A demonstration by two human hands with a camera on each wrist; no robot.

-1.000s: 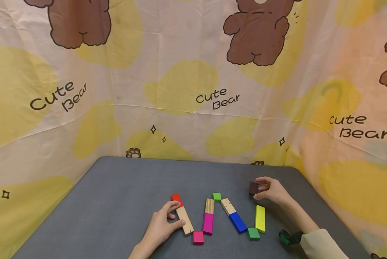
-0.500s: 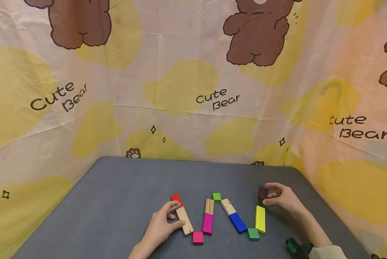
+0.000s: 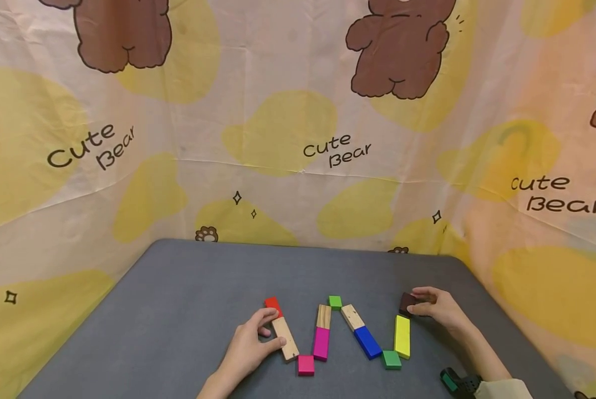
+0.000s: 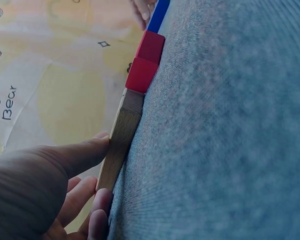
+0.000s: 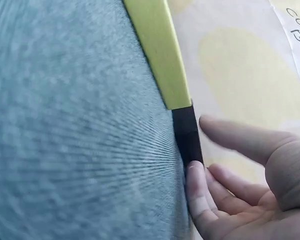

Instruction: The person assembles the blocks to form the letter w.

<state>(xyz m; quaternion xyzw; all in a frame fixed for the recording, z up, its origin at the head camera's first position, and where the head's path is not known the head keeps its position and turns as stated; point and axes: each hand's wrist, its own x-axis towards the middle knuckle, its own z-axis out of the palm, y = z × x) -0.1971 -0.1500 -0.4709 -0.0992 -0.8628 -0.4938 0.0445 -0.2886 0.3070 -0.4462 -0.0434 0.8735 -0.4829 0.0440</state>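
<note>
1. My right hand's (image 3: 439,310) fingers (image 5: 200,197) pinch the dark brown block (image 3: 407,303), which sits on the worktop (image 3: 178,310) touching the far end of the yellow block (image 3: 402,336).
2. My left hand's (image 3: 248,346) fingers (image 4: 77,155) curl around the plain wooden block (image 3: 284,338), steadying it beside the red block (image 3: 271,303).
3. I judge this the seating step: next comes squaring the brown block, then letting go without nudging the zigzag.

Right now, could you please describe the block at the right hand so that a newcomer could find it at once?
On the grey table a zigzag of coloured blocks runs left to right. At its far right end, the dark brown block sits at the top of the upright yellow block, pinched by the right hand. It is the only brown one.
</note>
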